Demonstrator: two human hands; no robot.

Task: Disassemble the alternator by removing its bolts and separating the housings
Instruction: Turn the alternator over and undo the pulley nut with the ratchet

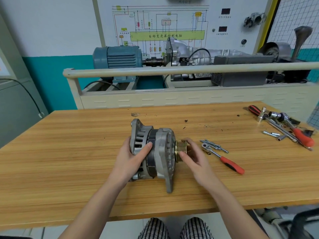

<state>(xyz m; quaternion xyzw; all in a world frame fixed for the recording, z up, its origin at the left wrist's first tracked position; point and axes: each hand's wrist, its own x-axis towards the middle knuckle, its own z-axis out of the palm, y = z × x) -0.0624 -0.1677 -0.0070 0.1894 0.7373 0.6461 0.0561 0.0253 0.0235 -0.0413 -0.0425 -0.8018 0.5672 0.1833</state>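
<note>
Checked trouser knees (174, 228) showed at the bottom edge, just under the front lip of the wooden bench (69, 152), and from there both bare forearms reached up to the alternator (153, 156), which lay on its side near the middle of the bench with its shaft running left to right. On the left, the left hand (131, 157) gripped the slotted rear housing (138, 144), thumb curled across toward the dark stator band (151, 152). To the right, the right hand (195, 157) pinched the brass-coloured grooved pulley (181, 149) that stuck out of the front housing (165, 152), fingers curved round it. Several long through bolts (214, 145) lay loose just beside a red-handled ratchet (224, 159) to the right of the pulley, with more sockets and tools (283, 125) well apart at the far right corner. Judging from those loose bolts, the unbolting looked done and the step in hand was the separation of the two housings, which were joined, with no gap visible between either casting and the stator. The next move probably called for a straight pull along the shaft axis, each hand drawing outward, perhaps with a slight rocking if the fit proved tight; whether any fastener remained on the hidden underside could not be told.
</note>
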